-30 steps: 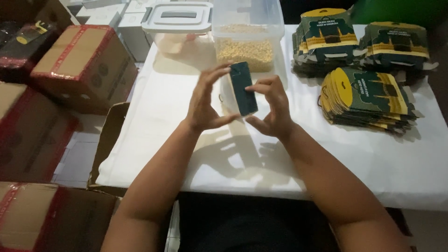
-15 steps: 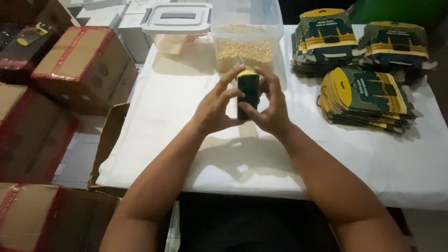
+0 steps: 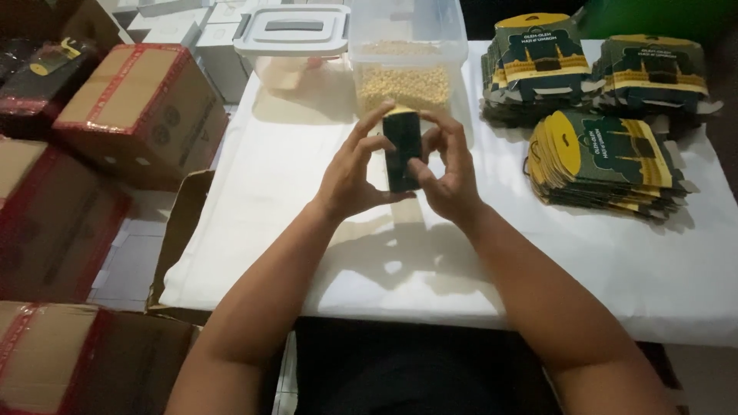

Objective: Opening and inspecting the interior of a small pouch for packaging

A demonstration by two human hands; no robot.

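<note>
Dark carton [image 3: 402,154] pinched between left hand [image 3: 350,175] and right hand [image 3: 450,173].

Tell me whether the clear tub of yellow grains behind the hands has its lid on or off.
Off. The clear tub stands open-topped with pale yellow grains filling its lower part; a grey-handled lid rests on the neighbouring container to its left.
</note>
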